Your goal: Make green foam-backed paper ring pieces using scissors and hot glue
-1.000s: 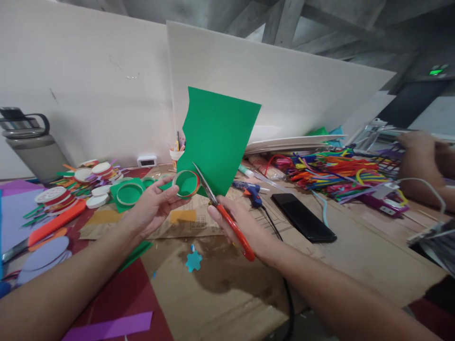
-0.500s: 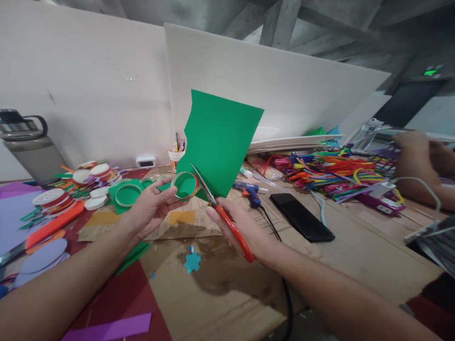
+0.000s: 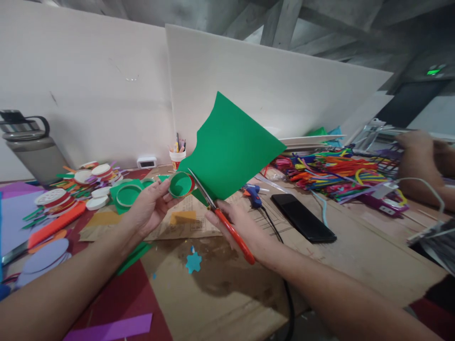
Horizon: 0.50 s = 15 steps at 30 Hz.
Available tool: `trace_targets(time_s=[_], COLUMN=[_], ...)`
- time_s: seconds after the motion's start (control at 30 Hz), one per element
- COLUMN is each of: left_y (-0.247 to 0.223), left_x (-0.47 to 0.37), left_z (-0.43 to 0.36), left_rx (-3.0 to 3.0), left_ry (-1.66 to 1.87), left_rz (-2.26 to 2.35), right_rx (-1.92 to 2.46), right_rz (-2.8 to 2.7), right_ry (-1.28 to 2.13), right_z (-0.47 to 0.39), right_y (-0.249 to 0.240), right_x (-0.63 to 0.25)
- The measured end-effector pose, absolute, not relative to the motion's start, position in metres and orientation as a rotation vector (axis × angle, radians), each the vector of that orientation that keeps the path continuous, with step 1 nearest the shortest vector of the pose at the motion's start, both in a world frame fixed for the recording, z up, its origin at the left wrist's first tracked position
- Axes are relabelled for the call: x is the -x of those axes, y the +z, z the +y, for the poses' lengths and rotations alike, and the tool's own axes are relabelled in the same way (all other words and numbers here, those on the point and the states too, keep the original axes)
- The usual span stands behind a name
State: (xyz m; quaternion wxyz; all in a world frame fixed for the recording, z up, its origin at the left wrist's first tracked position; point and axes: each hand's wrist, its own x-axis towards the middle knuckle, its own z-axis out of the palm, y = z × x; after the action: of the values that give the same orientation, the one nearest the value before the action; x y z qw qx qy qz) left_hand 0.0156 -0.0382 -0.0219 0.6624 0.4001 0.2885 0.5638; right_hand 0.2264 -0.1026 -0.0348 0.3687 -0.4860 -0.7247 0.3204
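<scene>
My left hand (image 3: pixel 153 201) pinches a small round ring (image 3: pixel 181 184) with green inside and a red-and-cream rim. A large green sheet (image 3: pixel 234 142) with a wavy left edge rises behind the ring and joins it near its rim. My right hand (image 3: pixel 241 227) is closed on red-handled scissors (image 3: pixel 232 232), whose blades lie beside the ring's right side, against the green sheet. Whether the blades are apart is hard to tell. Under my hands lies brown printed paper (image 3: pixel 202 225). A blue star-shaped piece (image 3: pixel 194 262) rests on the table nearer to me.
On the left are a bottle (image 3: pixel 35 151), decorated discs (image 3: pixel 57 201) and an orange cutter (image 3: pixel 57 225). At right lie a black phone (image 3: pixel 303 218), a blue glue gun (image 3: pixel 253 195) and colourful pipe cleaners (image 3: pixel 334 170). Another person's arm (image 3: pixel 414 161) is at far right.
The green sheet has swung to the right and tilted, its top corner and right corner now farther right. The ring has shifted slightly left with my left hand. The scissors stay in my right hand.
</scene>
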Motion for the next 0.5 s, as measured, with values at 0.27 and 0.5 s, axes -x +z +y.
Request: trace_targets(time_s=[0.27, 0.5], left_y=[-0.0256, -0.0258], left_x=[-0.0182, -0.0185], left_z=[-0.0389, -0.0407], left_rx=[-0.843, -0.898], left_ry=[1.316, 1.287], left_rz=[0.648, 0.679], right_rx=[1.276, 1.262], right_rz=[-1.925, -1.939], right_ry=[0.736, 0.674], right_z=[-0.1016, -0.1045], right_y=[-0.0341, -0.0332], right_x=[-0.2277, -0.2265])
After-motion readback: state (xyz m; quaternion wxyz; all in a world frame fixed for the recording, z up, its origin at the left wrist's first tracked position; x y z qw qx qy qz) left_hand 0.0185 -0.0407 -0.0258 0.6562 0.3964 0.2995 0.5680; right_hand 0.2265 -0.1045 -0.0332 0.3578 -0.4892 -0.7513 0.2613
